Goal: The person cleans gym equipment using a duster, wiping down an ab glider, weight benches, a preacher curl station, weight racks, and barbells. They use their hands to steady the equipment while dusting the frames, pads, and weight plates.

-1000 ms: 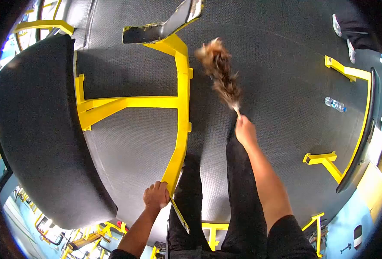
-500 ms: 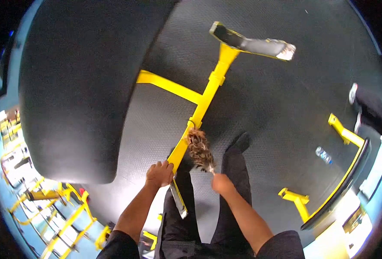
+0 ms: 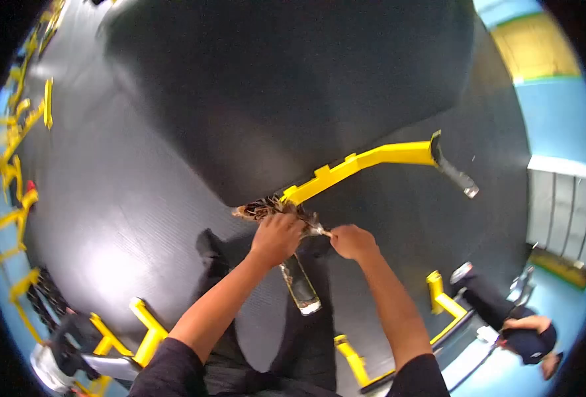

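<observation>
My right hand [image 3: 353, 242] is closed round the thin handle of a brown feather duster [image 3: 261, 208]. The duster's feathers lie against the near end of a yellow metal frame [image 3: 332, 177], beside a large black padded bench [image 3: 293, 86]. My left hand [image 3: 279, 237] rests with bent fingers at the frame's near end, over part of the feathers; what its fingers hold is hidden. Below it sticks out a dark foot piece [image 3: 299, 286] with a worn, shiny tip.
Two people are nearby, one in black [image 3: 530, 336] at the lower right and one [image 3: 64, 351] at the lower left. Yellow-framed gym equipment [image 3: 16, 221] stands along the left. Another yellow frame [image 3: 352, 360] is near the bottom, on the black textured floor [image 3: 127, 198].
The view has turned, and the bench now fills the top middle. The duster has swung from upright to nearly level, pointing left. My left hand now overlaps its feathers.
</observation>
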`<state>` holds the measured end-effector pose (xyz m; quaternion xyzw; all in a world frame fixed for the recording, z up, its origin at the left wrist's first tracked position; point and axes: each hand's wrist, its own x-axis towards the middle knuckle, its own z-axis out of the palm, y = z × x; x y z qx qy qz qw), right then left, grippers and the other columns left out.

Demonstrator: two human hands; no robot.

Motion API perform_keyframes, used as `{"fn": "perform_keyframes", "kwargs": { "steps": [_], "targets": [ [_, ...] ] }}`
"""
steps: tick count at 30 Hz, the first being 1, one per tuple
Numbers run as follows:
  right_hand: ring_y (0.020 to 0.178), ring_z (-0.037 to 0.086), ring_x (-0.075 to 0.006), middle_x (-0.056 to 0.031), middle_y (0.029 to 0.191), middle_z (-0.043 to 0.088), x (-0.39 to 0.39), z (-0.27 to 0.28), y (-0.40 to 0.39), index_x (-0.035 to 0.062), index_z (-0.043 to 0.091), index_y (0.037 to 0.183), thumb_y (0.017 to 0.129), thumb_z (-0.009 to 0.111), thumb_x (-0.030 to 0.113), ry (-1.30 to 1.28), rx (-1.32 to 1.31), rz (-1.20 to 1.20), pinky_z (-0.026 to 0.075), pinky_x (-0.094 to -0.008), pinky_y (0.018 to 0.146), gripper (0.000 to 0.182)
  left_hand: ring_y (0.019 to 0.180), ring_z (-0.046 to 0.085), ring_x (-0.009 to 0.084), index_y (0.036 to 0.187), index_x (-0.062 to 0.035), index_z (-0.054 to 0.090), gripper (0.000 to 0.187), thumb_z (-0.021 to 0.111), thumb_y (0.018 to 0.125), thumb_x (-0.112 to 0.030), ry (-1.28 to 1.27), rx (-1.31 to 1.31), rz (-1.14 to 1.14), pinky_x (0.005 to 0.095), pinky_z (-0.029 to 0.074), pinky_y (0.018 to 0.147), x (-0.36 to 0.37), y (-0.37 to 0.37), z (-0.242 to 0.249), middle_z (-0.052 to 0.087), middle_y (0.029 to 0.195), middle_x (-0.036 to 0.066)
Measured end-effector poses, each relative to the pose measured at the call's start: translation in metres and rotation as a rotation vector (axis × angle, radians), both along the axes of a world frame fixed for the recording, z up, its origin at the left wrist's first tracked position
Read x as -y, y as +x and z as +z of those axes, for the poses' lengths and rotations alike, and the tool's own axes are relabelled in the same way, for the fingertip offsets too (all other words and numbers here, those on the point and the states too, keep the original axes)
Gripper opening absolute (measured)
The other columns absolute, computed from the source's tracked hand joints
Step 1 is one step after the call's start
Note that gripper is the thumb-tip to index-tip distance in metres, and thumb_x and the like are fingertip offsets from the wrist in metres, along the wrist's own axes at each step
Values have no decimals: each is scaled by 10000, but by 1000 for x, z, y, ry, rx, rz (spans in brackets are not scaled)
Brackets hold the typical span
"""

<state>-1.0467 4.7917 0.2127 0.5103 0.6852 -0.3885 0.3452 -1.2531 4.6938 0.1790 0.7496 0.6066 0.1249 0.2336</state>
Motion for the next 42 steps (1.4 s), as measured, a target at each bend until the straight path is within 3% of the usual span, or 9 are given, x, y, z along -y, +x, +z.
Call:
{"fn": "perform_keyframes", "kwargs": {
  "steps": [3, 8, 13, 15, 18, 22, 27, 35, 42],
  "targets": [
    [1080, 641, -400, -217, 1200, 647, -41, -23, -25, 32, 673, 1161, 944, 510, 261, -77, 324, 231, 505, -542, 928, 355, 1035, 576, 311, 1174, -98, 594, 333, 629, 861, -208, 7, 164, 419, 427, 471, 869, 28, 0, -17, 601, 1095, 124],
    [1144, 604, -421, -197, 1219, 648, -86, -17, -16, 6, 647, 1187, 930, 536, 196, 199, 572, 224, 514, -511, 928, 338, 750, 579, 268, 971, -99, 625, 221, 706, 769, -133, 167, 276, 581, 405, 483, 697, 31, 6, -25, 570, 781, 69],
    [1065, 656, -362, -204, 1119, 683, -143, -22, 68, 12, 667, 1104, 913, 561, 147, 496, 618, 108, 545, -436, 889, 257, 756, 572, 244, 978, -124, 644, 224, 706, 764, -148, 166, 287, 592, 377, 480, 702, 32, 10, -36, 570, 824, 47],
    [1010, 671, -368, -215, 1080, 689, -168, -49, 151, -24, 659, 1050, 920, 561, 167, 528, 592, 333, 549, -440, 843, 251, 760, 569, 235, 980, -129, 650, 217, 700, 771, -154, 159, 273, 566, 369, 479, 706, 36, 9, -36, 568, 839, 40],
    [965, 671, -396, -228, 1020, 690, -139, -13, 98, -36, 654, 1011, 929, 546, 183, 566, 557, 3, 540, -464, 815, 258, 883, 575, 260, 1077, -128, 635, 246, 619, 832, -121, 46, 388, 494, 394, 510, 779, 36, 4, -33, 571, 926, 53],
    [931, 650, -440, -254, 976, 672, -79, 10, 23, -22, 649, 1012, 953, 486, 196, 549, 236, 332, 519, -510, 792, 279, 1017, 624, 343, 1185, -77, 613, 317, 583, 874, -126, -155, 714, 543, 451, 505, 884, 56, -37, -12, 641, 1069, 128],
    [983, 618, -439, -234, 1041, 660, -1, 21, -105, 41, 627, 1067, 991, 455, 269, 498, 184, 237, 487, -511, 817, 295, 1005, 635, 348, 1079, -40, 649, 224, 594, 896, -157, -202, 734, 778, 444, 509, 864, 142, -124, -34, 666, 1065, 167],
    [1019, 612, -446, -229, 1108, 655, 71, 27, -257, 65, 612, 1123, 968, 462, 271, 331, 191, 286, 476, -543, 860, 298, 870, 665, 354, 934, -17, 674, 297, 615, 921, -309, -355, 683, 1240, 436, 515, 779, 254, -288, -36, 684, 903, 184],
    [1057, 598, -440, -282, 1116, 634, 80, 46, -325, -4, 608, 1167, 922, 504, 176, 359, 227, 263, 476, -512, 895, 321, 645, 612, 314, 754, 16, 595, 395, 621, 901, -349, -414, 725, 1330, 425, 471, 629, 282, -352, -14, 629, 708, 175]
  ]
}}
